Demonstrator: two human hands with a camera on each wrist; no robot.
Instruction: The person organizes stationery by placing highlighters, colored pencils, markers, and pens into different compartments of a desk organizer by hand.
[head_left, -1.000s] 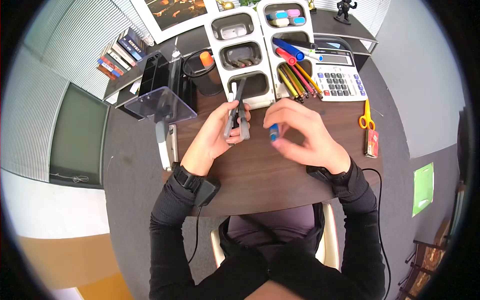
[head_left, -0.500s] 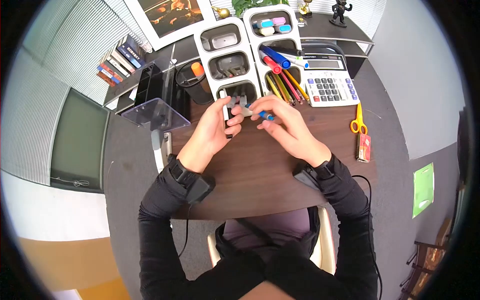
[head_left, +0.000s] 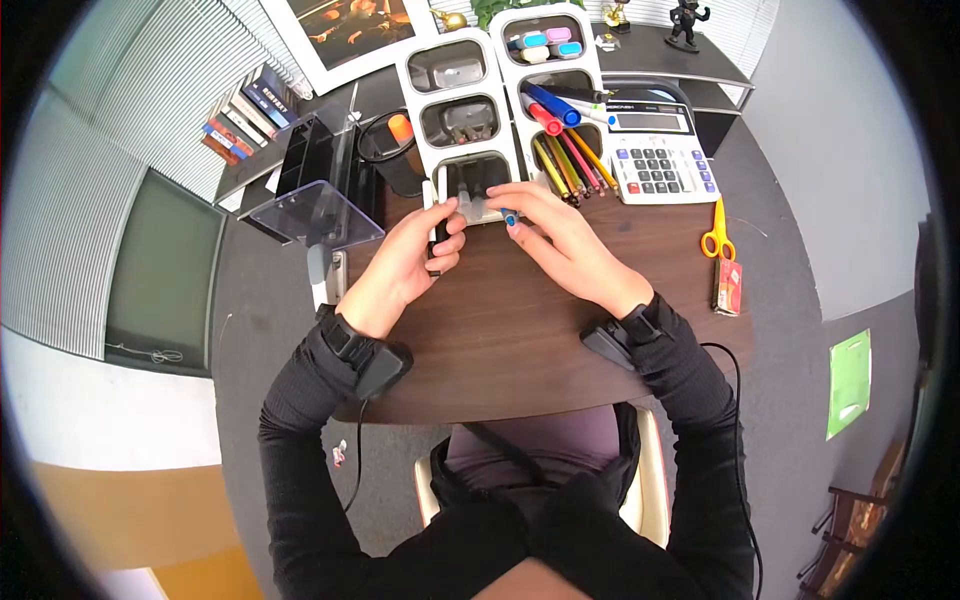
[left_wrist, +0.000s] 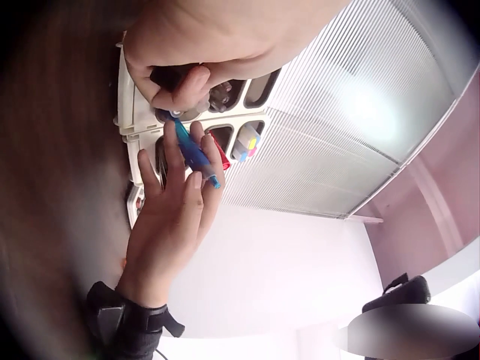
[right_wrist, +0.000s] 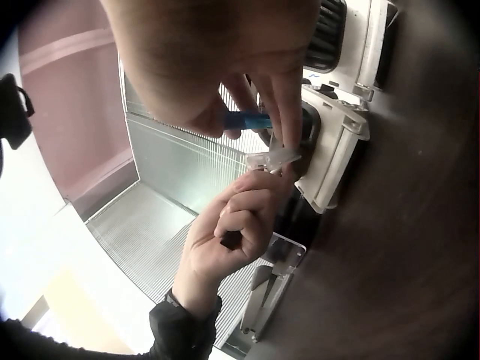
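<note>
Fingers of the left hand [head_left: 408, 252] curl round a white pen and a dark one at the organizer's near left compartment [head_left: 474, 222]. Translucent grey pen ends or caps [head_left: 466, 202] show between the hands; the right wrist view has clear pieces [right_wrist: 271, 159] just above the left hand [right_wrist: 229, 236]. The right hand [head_left: 570, 248] pinches a blue pen [head_left: 510, 218], seen lengthwise in the left wrist view [left_wrist: 193, 151]. Its fingertips reach toward the clear pieces; whether they touch cannot be told. In the left wrist view the left thumb and fingers partly hide what that hand grips.
Highlighters [head_left: 536, 54], markers [head_left: 553, 104] and pencils [head_left: 566, 170] fill the right organizer column. A calculator [head_left: 663, 170], scissors [head_left: 718, 242] and a red box [head_left: 728, 287] lie to the right. Left are a mesh cup [head_left: 404, 178], a clear-fronted holder [head_left: 330, 215] and a stapler [head_left: 338, 275].
The left hand has moved left with its pens, and the grey-ended pieces show nearer the compartment than a second ago. The right hand has moved left and forward, turning the blue pen.
</note>
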